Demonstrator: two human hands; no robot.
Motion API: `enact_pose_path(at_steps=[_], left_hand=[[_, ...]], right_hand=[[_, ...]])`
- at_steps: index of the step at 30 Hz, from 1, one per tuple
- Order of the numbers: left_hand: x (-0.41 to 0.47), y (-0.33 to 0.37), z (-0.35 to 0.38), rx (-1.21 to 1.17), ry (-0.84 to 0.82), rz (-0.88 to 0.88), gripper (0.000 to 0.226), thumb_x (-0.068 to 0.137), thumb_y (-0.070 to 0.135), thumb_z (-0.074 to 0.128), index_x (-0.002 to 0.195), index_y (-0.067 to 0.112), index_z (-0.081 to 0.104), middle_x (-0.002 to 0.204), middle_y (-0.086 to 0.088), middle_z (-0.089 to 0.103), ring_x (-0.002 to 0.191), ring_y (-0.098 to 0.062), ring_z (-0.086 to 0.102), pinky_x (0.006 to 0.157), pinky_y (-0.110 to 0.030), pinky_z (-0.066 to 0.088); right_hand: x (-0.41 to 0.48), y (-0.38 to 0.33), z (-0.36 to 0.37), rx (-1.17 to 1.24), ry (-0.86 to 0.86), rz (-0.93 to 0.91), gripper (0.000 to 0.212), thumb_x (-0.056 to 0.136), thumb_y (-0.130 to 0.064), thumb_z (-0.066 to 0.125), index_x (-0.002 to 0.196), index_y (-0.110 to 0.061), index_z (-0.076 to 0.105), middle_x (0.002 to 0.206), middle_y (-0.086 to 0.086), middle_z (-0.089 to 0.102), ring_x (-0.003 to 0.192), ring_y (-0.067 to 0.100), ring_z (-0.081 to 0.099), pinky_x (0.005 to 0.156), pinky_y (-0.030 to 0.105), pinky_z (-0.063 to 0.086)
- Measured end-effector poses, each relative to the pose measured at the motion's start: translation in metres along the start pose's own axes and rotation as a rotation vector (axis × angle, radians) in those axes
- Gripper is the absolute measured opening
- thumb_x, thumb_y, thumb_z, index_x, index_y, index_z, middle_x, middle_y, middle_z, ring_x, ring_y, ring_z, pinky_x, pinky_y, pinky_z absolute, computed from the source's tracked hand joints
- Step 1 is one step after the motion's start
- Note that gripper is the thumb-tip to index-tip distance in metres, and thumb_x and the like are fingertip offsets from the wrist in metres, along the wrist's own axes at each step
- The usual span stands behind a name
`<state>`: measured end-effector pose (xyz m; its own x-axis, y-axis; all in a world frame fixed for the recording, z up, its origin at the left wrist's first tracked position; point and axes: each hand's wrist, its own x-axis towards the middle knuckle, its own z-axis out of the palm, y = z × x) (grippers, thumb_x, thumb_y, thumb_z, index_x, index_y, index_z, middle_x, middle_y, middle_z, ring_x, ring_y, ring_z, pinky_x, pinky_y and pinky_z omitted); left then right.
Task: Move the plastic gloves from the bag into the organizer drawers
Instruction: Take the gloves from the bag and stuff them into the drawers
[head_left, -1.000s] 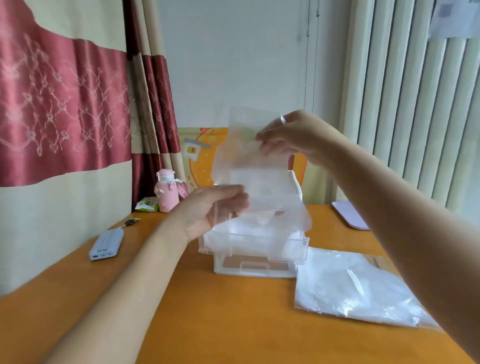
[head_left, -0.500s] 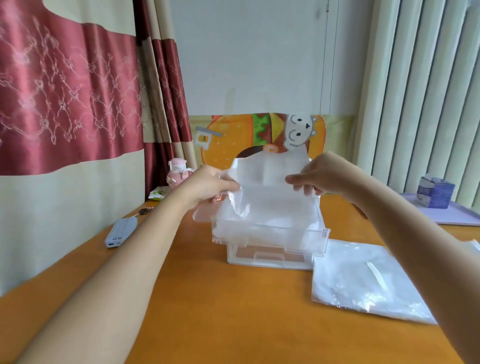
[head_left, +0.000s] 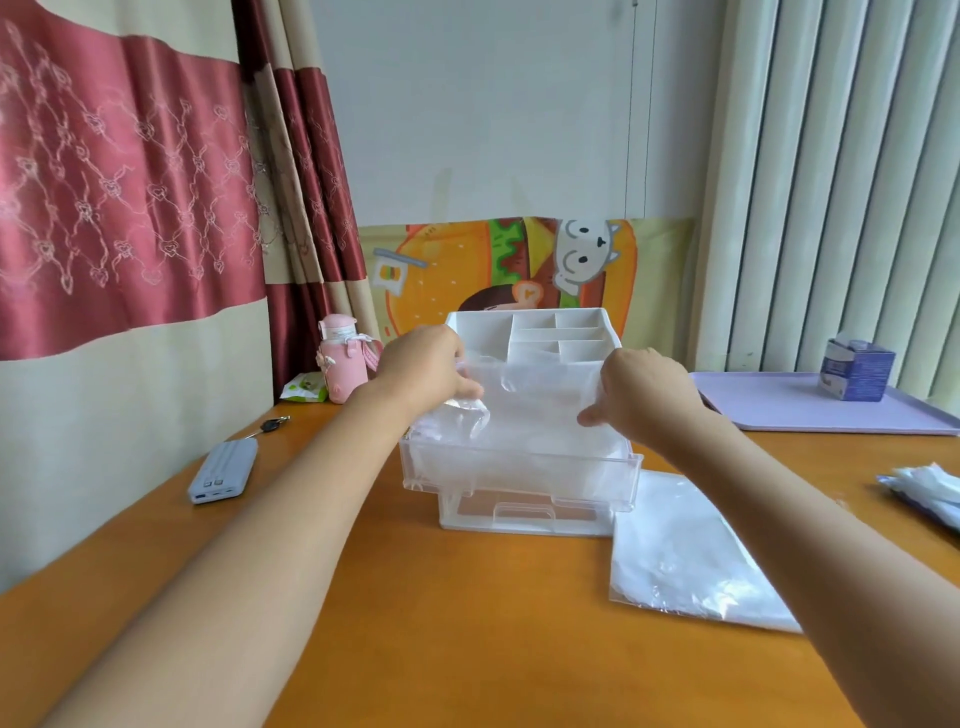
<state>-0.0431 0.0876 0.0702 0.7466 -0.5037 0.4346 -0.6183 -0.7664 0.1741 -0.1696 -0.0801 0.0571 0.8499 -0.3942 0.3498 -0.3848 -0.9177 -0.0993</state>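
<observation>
Head view: left grip (head_left: 426, 374) and right grip (head_left: 644, 400) both pinching one plastic glove (head_left: 535, 410) over the pulled-out upper drawer (head_left: 519, 467) of two in one organizer (head_left: 530, 332), one bag (head_left: 685, 561) flat on the desk (head_left: 467, 623) just beside.

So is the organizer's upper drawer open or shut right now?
Open. The upper drawer juts forward past the lower drawer, and the left hand and right hand hold a plastic glove over it.

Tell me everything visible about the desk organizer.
The organizer is a plastic unit: white divided tray on top, two clear drawers below. It stands upright on the orange table. The upper drawer is pulled out; the left hand and right hand hold gloves over it. The lower drawer is shut.
</observation>
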Motion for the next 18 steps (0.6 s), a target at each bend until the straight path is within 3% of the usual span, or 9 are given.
enact_pose_path(at_steps=[3,6,8,10,12,14,18], left_hand=[[-0.009,0.004,-0.010,0.103,0.187,0.009,0.029,0.082,0.035,0.073,0.103,0.016,0.065,0.100,0.001,0.066,0.095,-0.023,0.060,0.074,-0.032,0.039],[-0.024,0.016,-0.019,-0.049,0.277,0.126,0.016,0.085,0.027,0.072,0.096,0.017,0.065,0.090,0.005,0.066,0.086,-0.015,0.061,0.072,-0.029,0.042],[-0.031,0.028,-0.018,-0.186,0.136,0.249,0.004,0.083,0.020,0.073,0.085,0.017,0.070,0.079,0.006,0.068,0.075,-0.009,0.063,0.070,-0.028,0.050],[-0.030,0.036,-0.008,-0.236,-0.075,0.321,0.003,0.083,0.018,0.073,0.086,0.016,0.074,0.082,0.006,0.071,0.075,-0.004,0.064,0.074,-0.024,0.053],[-0.024,0.038,0.004,-0.225,-0.248,0.300,0.017,0.084,0.020,0.073,0.101,0.018,0.073,0.099,0.005,0.072,0.088,-0.004,0.064,0.077,-0.019,0.049],[-0.017,0.033,0.015,-0.144,-0.374,0.256,0.032,0.085,0.026,0.072,0.116,0.020,0.068,0.118,0.005,0.065,0.107,-0.009,0.060,0.082,-0.019,0.042],[-0.009,0.023,0.027,-0.053,-0.555,0.202,0.045,0.086,0.043,0.068,0.126,0.023,0.061,0.135,0.005,0.055,0.122,-0.013,0.052,0.091,-0.023,0.042]], right_hand=[[-0.002,0.000,0.001,-0.098,-0.042,-0.001,0.043,0.080,-0.036,0.074,0.063,-0.015,0.041,0.063,-0.002,0.042,0.075,0.025,0.046,0.075,0.031,0.032],[-0.001,0.000,0.003,-0.102,-0.067,-0.009,0.043,0.078,-0.038,0.076,0.062,-0.016,0.042,0.064,-0.003,0.043,0.075,0.023,0.047,0.076,0.032,0.031],[0.001,-0.003,0.003,-0.105,-0.072,-0.018,0.044,0.078,-0.038,0.076,0.062,-0.016,0.041,0.066,-0.003,0.045,0.075,0.023,0.048,0.078,0.033,0.031],[0.002,-0.006,0.002,-0.124,-0.080,-0.034,0.044,0.077,-0.040,0.076,0.064,-0.015,0.042,0.071,-0.002,0.048,0.077,0.023,0.048,0.080,0.035,0.031],[0.000,-0.010,0.000,-0.132,-0.104,-0.046,0.046,0.076,-0.042,0.076,0.065,-0.015,0.041,0.072,-0.002,0.047,0.078,0.023,0.048,0.080,0.033,0.033],[-0.004,-0.011,-0.005,-0.115,-0.110,-0.043,0.046,0.077,-0.041,0.076,0.065,-0.013,0.041,0.067,-0.002,0.045,0.076,0.023,0.049,0.070,0.029,0.036],[-0.014,-0.012,-0.020,-0.028,0.157,-0.119,0.008,0.085,-0.009,0.063,0.085,-0.012,0.055,0.090,0.005,0.058,0.081,0.023,0.047,0.064,0.028,0.035]])
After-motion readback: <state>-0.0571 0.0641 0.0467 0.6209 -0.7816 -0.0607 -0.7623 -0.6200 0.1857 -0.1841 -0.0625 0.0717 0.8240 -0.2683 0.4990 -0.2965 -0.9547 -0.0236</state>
